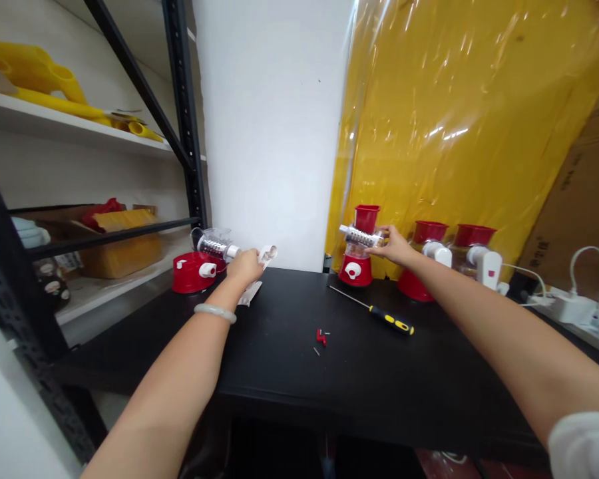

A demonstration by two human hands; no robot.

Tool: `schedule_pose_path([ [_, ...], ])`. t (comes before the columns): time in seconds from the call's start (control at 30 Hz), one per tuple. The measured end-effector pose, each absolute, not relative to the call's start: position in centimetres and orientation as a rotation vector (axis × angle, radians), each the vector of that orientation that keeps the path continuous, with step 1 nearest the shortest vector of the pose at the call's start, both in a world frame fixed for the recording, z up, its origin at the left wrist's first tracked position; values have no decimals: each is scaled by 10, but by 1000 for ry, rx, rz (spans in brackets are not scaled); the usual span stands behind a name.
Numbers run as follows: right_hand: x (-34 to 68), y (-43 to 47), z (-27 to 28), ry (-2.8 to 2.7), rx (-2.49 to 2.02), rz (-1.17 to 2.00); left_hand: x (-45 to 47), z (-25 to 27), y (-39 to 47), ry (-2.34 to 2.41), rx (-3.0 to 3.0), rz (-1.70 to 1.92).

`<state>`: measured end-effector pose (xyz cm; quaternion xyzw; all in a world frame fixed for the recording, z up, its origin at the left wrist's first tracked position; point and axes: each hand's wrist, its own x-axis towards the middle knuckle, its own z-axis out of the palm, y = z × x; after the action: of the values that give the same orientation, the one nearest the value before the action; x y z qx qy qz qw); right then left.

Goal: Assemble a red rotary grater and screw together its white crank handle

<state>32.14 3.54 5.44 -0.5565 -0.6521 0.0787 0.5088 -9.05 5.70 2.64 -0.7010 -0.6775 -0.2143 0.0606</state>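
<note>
My left hand (245,267) is closed around a white plastic part (268,255), whose far end sticks out past the fingers. Beneath it another white piece (250,293) lies on the table. To its left are a red grater base (192,273) and a clear housing with a metal grating drum (214,245). On the right, my right hand (392,246) pinches the side of an upright rotary grater (358,261), with a red hopper on top and a drum in its clear housing. A screwdriver (374,311) with a black and yellow handle lies in front of it.
Small red pieces (321,337) and tiny metal pins lie mid-table. Two more graters (426,266) stand at the right, near white chargers and cables (574,306). A black-framed shelf (184,120) with boxes rises at the left. Yellow plastic-covered sheeting (459,120) hangs behind.
</note>
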Motion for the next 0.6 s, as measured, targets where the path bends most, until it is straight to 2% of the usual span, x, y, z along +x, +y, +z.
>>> schedule_pose_path([
  [0.33, 365, 28, 22, -1429, -1528, 150, -91, 26, 59, -2044, -2119, -621],
  [0.6, 375, 38, 24, -1412, -1450, 356, -92, 26, 59, -2062, -2127, -600],
])
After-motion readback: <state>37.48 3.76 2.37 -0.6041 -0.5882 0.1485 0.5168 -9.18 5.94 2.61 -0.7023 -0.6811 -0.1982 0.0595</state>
